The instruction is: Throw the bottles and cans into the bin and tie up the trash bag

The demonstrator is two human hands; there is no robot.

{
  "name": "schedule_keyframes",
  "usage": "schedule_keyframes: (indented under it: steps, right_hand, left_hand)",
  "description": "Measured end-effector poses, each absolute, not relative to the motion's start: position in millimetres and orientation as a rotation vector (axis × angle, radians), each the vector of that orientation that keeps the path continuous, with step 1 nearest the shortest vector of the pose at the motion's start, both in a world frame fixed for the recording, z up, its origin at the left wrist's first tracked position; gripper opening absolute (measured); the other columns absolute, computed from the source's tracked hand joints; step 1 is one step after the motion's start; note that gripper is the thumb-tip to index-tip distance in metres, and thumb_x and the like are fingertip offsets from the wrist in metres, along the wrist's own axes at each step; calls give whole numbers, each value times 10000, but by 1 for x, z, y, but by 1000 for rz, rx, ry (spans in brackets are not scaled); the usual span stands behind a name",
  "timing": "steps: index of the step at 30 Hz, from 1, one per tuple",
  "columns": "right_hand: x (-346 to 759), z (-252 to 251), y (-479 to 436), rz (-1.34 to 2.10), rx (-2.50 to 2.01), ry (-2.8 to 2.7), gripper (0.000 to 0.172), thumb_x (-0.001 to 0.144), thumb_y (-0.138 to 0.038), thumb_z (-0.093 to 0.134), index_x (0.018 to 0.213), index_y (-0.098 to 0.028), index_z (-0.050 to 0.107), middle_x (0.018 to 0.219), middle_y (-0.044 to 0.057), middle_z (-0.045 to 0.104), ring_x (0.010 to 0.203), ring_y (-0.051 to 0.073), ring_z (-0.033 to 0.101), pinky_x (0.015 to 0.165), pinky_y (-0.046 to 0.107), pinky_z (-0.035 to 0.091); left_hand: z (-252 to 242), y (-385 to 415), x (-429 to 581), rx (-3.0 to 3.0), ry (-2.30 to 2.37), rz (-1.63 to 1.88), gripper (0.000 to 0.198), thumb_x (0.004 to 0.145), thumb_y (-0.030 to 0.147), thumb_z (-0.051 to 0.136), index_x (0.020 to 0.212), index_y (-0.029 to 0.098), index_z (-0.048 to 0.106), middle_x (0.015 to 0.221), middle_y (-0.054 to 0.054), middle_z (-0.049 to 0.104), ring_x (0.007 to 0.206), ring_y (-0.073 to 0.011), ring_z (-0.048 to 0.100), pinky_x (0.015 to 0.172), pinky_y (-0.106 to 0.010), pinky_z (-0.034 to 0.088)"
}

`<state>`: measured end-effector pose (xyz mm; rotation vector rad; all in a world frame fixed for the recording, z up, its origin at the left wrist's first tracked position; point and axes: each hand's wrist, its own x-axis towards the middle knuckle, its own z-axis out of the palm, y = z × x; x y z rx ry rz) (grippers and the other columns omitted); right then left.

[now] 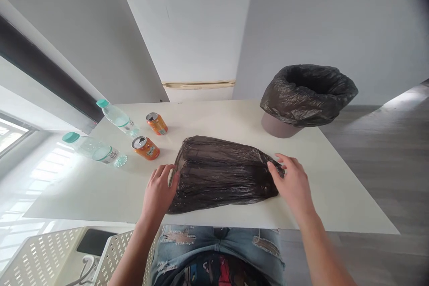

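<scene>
A crumpled dark plastic bag [221, 172] lies flat on the white table [335, 187], near its front edge. My left hand [158, 192] rests at the bag's left end, fingers curled round the edge and pinching it. My right hand [292, 181] is at the bag's right end, fingertips closed on the plastic there. Both arms reach in from the bottom of the view.
A bin lined with a black bag [306, 94] stands at the table's back right. Two orange cans [145, 147] [156, 123] and two clear bottles with teal caps [95, 148] [117, 117] sit at the left. White perforated chairs [43, 254] are below left.
</scene>
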<state>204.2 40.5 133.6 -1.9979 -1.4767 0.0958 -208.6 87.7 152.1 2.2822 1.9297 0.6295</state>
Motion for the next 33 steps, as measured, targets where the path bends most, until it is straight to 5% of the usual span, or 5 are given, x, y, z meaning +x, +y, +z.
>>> schedule_keyframes:
  steps: [5,15,18,23,33]
  right_hand:
    - [247,126,23,310,-2071,-1348,517,934,-615,663,1262,-217,688,1113,110,758,854,267,730,711,410,596]
    - [204,129,-28,-85,-1303,-2258,327,1033,-309,663,1348,-220,677,1262,87,769,1127,262,725,961,417,574]
    - [199,117,-42,-137,-1404,-2361,573,1052,-515,601,1509,-171,573,1436,124,691,1217,293,694,976,437,541]
    - [196,119,-64,-64,-1275,-2329,319,1066,-341,629,1348,-200,676,1228,60,788,1091,249,724,1026,469,459]
    - [200,132,-72,87,-1199,-2156,309,955,12,639,1133,-233,700,1019,42,758,911,197,703,905,419,508]
  left_hand:
    - [148,81,-225,2314,1807,647,233,1051,399,546,1168,257,689,1196,-68,731,1065,-266,696,930,-409,561]
    - [138,31,-242,2669,1205,392,710,760,561,900,1345,238,662,1309,-102,703,1143,-298,655,966,-436,547]
    - [136,16,-242,2699,1196,429,569,829,421,883,1311,212,665,1258,-92,719,1103,-277,671,958,-422,534]
    - [149,1,-241,2763,1005,477,225,1024,84,557,1176,200,677,1037,-43,753,914,-187,697,910,-374,495]
    - [191,17,-245,2384,1092,653,224,1033,123,564,1145,255,706,1135,-43,735,1048,-154,694,921,-278,544]
